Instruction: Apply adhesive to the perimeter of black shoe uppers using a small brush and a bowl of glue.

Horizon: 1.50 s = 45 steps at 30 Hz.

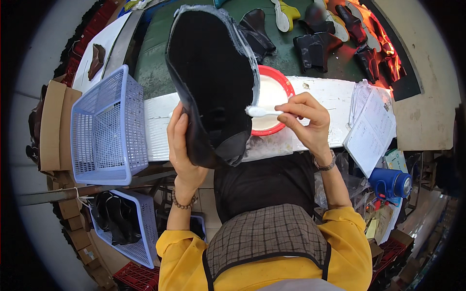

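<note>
My left hand (182,140) grips a black shoe upper (194,121) from its lower left side, holding it up with its dark hollow inside toward me. A whitish, glue-like coat runs along the upper's top and right edge. Between the fingers of my right hand (308,119) is a small white brush (264,112), its tip at the upper's right edge. Behind them stands a red-rimmed bowl (287,86) of creamy white liquid, partly hidden by the upper.
Left of the upper stands a blue plastic basket (108,121); a second basket (150,228) below holds black pieces. Several dark uppers (318,51) and yellow-and-white pieces (286,15) lie on the green conveyor belt (158,58). A notebook (373,127) and blue bottle (388,183) are at right.
</note>
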Tool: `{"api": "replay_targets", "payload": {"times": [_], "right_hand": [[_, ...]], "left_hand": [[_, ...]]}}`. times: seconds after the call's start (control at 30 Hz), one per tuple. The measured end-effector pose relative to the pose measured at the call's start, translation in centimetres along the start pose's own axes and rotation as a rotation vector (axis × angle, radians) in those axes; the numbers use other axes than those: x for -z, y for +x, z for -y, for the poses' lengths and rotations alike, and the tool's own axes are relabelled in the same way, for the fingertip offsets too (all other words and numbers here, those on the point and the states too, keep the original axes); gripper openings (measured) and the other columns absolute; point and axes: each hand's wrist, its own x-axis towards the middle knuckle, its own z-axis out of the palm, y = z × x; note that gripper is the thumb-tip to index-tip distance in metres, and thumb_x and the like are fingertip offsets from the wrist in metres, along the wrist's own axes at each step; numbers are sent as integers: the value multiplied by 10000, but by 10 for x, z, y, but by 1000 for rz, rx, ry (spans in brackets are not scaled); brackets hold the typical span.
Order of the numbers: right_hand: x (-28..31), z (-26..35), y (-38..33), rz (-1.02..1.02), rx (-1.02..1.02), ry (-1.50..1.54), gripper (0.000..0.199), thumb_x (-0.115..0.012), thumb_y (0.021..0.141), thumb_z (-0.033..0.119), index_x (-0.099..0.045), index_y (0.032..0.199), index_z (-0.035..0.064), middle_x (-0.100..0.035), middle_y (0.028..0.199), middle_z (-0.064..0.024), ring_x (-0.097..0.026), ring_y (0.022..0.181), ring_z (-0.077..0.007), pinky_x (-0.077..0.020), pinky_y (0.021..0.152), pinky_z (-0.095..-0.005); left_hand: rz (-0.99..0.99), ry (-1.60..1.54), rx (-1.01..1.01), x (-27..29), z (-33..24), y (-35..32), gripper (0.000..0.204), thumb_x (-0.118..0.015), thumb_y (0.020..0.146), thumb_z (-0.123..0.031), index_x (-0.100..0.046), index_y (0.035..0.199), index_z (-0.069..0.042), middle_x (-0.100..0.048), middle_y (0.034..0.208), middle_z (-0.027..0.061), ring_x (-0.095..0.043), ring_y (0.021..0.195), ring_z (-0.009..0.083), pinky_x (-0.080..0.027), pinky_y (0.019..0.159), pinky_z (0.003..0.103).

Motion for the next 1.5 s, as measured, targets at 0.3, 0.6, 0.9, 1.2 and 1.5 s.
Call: {"api": "replay_targets", "payload": {"times": [0.3,0.6,0.9,1.2,1.5], "right_hand": [[-3,16,-4,47,95,-91,242,-868,774,34,-812,1008,49,-672,889,-44,-651,760,-131,-513,632,-259],[0,39,-6,125,91,-127,223,-867,770,49,-812,986,50,-669,862,-39,-636,726,-136,-497,618,-265],[17,-2,0,63,-184,-315,128,-818,851,143,-803,941,52,-682,809,-51,-637,652,-174,-496,575,-287],[44,-22,26,72,-91,-324,148,-851,805,175,-810,931,108,-699,859,-16,-669,758,-170,-501,638,-316],[45,-6,51,247,178,-316,144,-858,798,161,-804,928,131,-712,870,33,-639,842,-114,-356,837,-311]], "left_hand": [[-168,145,-309,-7,15,22,833,-844,806,-33,-411,1513,-108,-427,1508,353,-507,1353,492,-478,1088,495],[-223,266,-429,-18,31,37,720,-810,843,-49,-479,1473,-161,-434,1521,325,-500,1354,489,-467,1094,497],[-61,38,-5,7,33,38,534,-685,843,46,-601,1369,14,-612,1402,215,-610,1259,311,-464,1083,390],[302,-568,429,91,97,-15,552,-741,864,14,-577,1391,38,-666,1345,154,-633,1210,207,-486,1061,349],[350,-768,345,101,97,-67,583,-768,867,-21,-562,1411,21,-650,1370,148,-628,1230,220,-489,1073,368]]}}
